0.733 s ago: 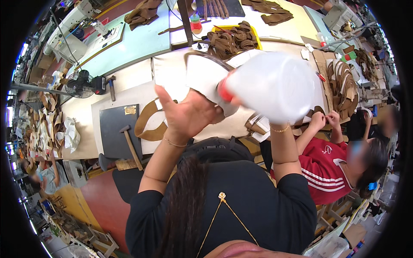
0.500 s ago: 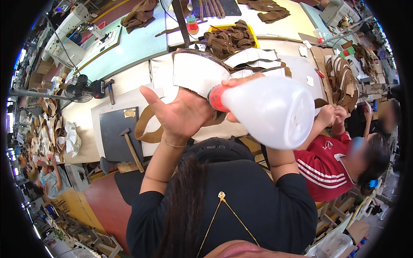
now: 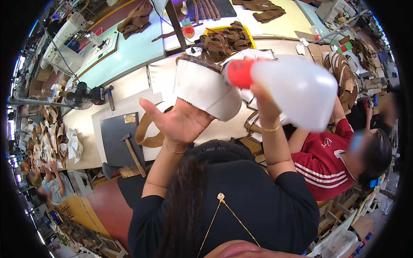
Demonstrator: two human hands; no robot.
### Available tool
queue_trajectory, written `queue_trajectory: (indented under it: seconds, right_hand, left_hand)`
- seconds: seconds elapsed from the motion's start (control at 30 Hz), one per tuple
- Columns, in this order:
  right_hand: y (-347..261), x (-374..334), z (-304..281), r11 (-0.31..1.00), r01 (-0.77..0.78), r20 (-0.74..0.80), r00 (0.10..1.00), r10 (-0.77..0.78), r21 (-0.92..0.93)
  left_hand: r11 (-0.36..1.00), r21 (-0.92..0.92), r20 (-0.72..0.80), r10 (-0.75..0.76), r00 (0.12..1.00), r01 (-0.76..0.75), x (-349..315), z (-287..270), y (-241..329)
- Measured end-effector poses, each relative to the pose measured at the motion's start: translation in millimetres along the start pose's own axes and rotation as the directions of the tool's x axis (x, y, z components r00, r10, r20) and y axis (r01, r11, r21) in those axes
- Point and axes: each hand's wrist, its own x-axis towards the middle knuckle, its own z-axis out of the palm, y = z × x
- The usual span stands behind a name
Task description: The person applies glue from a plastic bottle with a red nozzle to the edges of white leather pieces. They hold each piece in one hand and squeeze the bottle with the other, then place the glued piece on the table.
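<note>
1. Big busy workshop all around, with long work tables [image 3: 129,56] in pale green and cream.
2. On the cream table: dark grey square mat [image 3: 116,137], wooden-handled hammer [image 3: 131,150] lying across it, tan leather strap loop [image 3: 146,133] just beside.
3. Farther back: small black desk fan [image 3: 79,96], white sewing machine [image 3: 64,38], yellow tray piled with brown leather straps [image 3: 228,38].
4. Left hand [image 3: 178,122] raised, palm up, fingers spread wide, holding up a white curved shoe-sole piece with a brown rim [image 3: 206,88] on the fingertips.
5. Right hand [image 3: 264,101] wrapped tight around the neck of a big white plastic bottle with a red cap [image 3: 292,90].
6. Bottle tipped sideways, red cap touching the far edge of the white sole piece.
7. Both held high, near the camera, above the cream table.
8. Gold bracelet on each wrist.
9. Off to the right, another person in a red top with white stripes [image 3: 327,159], sitting low by the table.
</note>
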Motion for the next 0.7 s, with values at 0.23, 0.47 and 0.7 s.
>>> queue_trajectory:
  seconds: [0.23, 0.47, 0.7]
  right_hand:
    - [-27, 20, -2, 0.825, 0.277, -0.023, 0.944, -0.331, -0.492]
    - [-33, 19, 4, 0.855, 0.25, -0.291, 0.865, -0.408, -0.455]
    - [-6, -11, 21, 0.885, 0.111, 0.021, 0.993, -0.114, -0.451]
  left_hand:
    - [0.998, -0.06, -0.035, 0.03, 0.999, -0.032, -2, 5, 11]
    - [1.0, 0.007, -0.257, 0.031, 0.966, -0.03, 5, -8, 22]
    - [0.978, 0.205, -0.184, 0.063, 0.981, -0.024, -7, -17, 19]
